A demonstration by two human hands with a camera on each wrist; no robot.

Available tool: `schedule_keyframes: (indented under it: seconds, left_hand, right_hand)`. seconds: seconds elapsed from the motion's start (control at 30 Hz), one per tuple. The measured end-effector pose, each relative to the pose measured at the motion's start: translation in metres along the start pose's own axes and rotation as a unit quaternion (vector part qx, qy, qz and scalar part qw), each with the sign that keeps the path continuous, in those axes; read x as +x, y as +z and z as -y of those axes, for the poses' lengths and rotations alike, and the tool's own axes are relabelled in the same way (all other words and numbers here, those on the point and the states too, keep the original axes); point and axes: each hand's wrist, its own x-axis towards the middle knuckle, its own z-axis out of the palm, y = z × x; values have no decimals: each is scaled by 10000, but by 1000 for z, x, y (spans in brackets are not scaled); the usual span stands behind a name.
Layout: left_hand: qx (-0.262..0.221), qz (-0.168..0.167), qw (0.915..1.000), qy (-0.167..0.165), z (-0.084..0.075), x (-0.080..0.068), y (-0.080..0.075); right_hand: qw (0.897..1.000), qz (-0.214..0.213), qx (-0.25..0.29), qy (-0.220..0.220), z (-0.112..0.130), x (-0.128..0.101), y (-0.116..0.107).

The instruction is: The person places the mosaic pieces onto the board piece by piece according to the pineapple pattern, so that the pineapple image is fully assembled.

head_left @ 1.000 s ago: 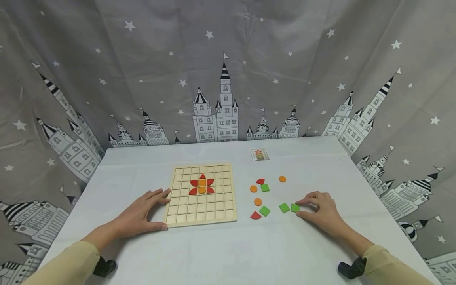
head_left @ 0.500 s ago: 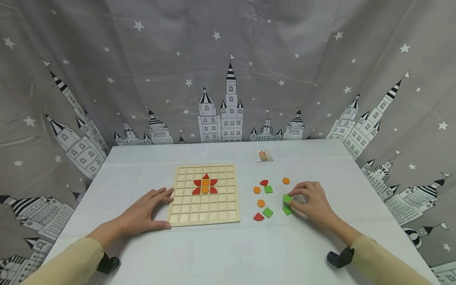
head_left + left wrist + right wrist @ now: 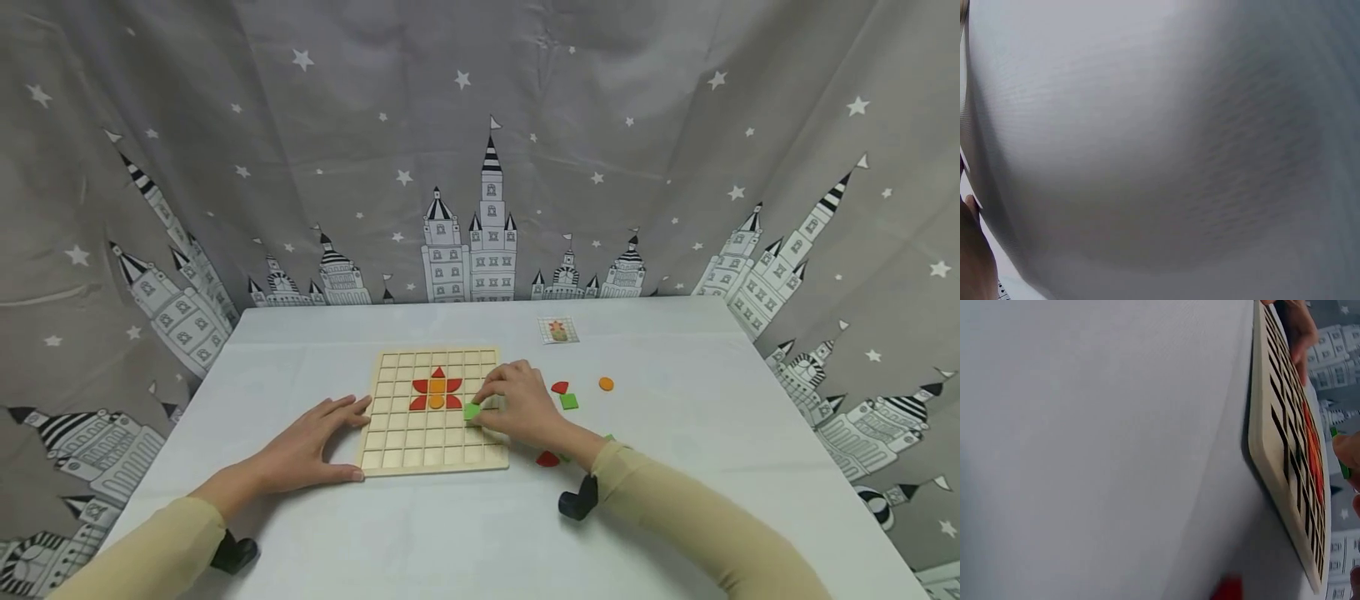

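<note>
While the thumb and forefinger of the right hand (image 3: 525, 407) pinch a flat green square (image 3: 472, 412) with crisp corners, the left hand (image 3: 307, 446) lies with its thumb spread well away from its fingers, their tips at the left edge of a pale wooden board (image 3: 412, 457). That board is smooth and light in tone, its face divided by thin raised ridges into rows of square cells, its outer corners softly rounded. The green square is over the board's right part, beside the figure set in the middle; whether it touches the wood cannot be told. The figure is made of a red triangle (image 3: 438, 372), an orange square (image 3: 437, 386) below it, an orange disc (image 3: 437, 402) beneath that, and curved red pieces (image 3: 453, 386) on either side, all flat and evenly coloured. On the white cloth (image 3: 675, 375), finely wrinkled, a rounded red wedge (image 3: 560, 387) lies near a second green tile (image 3: 569, 402), with a lone orange counter (image 3: 606, 383) to their right. Farther back rests a small printed card (image 3: 558, 331). Behind the table hangs a grey curtain (image 3: 630, 83), softly creased and patterned with white stars and line-drawn castles.
</note>
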Motion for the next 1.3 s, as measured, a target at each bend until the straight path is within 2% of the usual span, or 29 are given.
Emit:
schedule_keyframes:
  seconds: [0.17,0.4,0.97,1.3]
  left_hand:
    - [-8,-15,10000,33,-2,0,1]
    - [32,-113,9998,167,-3,1,0]
    - [-17,-155,9996,241,-3,2,-1]
    - [-12,1,10000,41,0,1,0]
  right_hand:
    - [9996,175,-196,-64,18,16,24]
    - [9991,188,-362,-119,27,23,38]
    - [9979,166,-620,-121,30,26,44]
    - [9994,258,-238,-23,33,25,30]
